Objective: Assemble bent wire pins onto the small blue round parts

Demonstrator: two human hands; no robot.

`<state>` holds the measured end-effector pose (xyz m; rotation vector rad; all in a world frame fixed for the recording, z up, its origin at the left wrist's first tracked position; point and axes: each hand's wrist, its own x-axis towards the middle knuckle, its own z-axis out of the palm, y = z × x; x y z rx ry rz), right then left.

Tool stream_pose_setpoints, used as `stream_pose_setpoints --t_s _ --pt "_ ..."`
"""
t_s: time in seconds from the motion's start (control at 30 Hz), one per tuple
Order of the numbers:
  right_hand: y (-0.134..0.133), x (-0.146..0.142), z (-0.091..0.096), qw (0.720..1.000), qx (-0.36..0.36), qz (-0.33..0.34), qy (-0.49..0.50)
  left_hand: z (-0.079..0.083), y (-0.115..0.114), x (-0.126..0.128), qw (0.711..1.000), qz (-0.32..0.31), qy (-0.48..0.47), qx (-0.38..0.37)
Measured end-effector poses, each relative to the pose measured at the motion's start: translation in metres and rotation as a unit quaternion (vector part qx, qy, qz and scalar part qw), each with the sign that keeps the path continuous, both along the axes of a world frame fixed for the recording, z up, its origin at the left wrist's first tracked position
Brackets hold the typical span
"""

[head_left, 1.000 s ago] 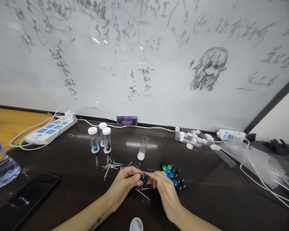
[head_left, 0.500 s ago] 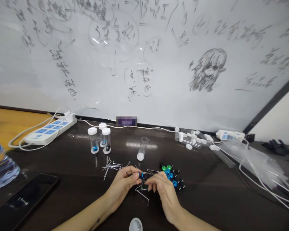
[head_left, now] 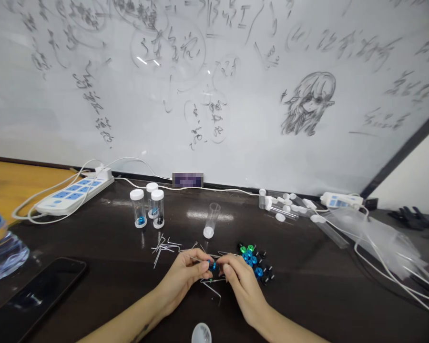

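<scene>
My left hand (head_left: 189,270) pinches a small blue piece (head_left: 212,265) between thumb and fingertips, low over the table. A thin metal rod runs along the top of the same fingers. My right hand (head_left: 241,281) is closed at the piece's right side, thumb and forefinger close together; what lies between them is too small and dark to make out. Beneath both hands lie bent metal wires (head_left: 212,289). Right beside my right hand is a pile of blue, green and black knob-like pieces with short pins (head_left: 259,272). More bent wires (head_left: 160,247) are heaped to the left.
Several capped clear tubes (head_left: 138,209) stand back left; an uncapped tube (head_left: 211,221) stands mid-table. A white cap (head_left: 201,333) is at the front edge. Power strips (head_left: 75,193), cables, a phone (head_left: 35,300), a bottle (head_left: 3,247), plastic bags (head_left: 375,238) and loose caps surround the work.
My right fingers have shifted slightly and changed their grip beside the blue piece, with the thumb now showing. The blue piece has turned a little; my left hand has barely moved.
</scene>
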<state>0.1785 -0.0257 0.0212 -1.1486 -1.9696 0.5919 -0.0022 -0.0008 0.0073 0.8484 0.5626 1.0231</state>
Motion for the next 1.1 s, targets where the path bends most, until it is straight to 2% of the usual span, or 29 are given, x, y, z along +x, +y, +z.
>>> stream_pose_setpoints --t_s 0.2,0.43,0.7,0.9,1.1 --pt "0.0003 -0.0033 0.0003 0.998 -0.006 0.005 -0.061 0.0025 -0.003 0.0001 1.0 -0.002 0.012 0.002" --pt "0.0023 -0.0014 -0.0084 1.0 0.012 -0.013 -0.022 -0.0006 -0.0004 -0.0005 1.0 -0.002 0.016 0.007" --pt "0.0004 -0.0008 -0.0013 0.998 -0.019 0.003 -0.06 -0.0003 -0.0011 0.0 1.0 -0.02 0.001 -0.005" --pt "0.0016 -0.0024 -0.0063 1.0 -0.016 -0.011 -0.018 0.0007 -0.0003 -0.0003 1.0 -0.007 0.007 0.004" --pt "0.002 -0.0018 -0.0014 1.0 -0.029 0.001 -0.001 0.003 -0.0013 0.0002 1.0 -0.004 0.003 -0.001"
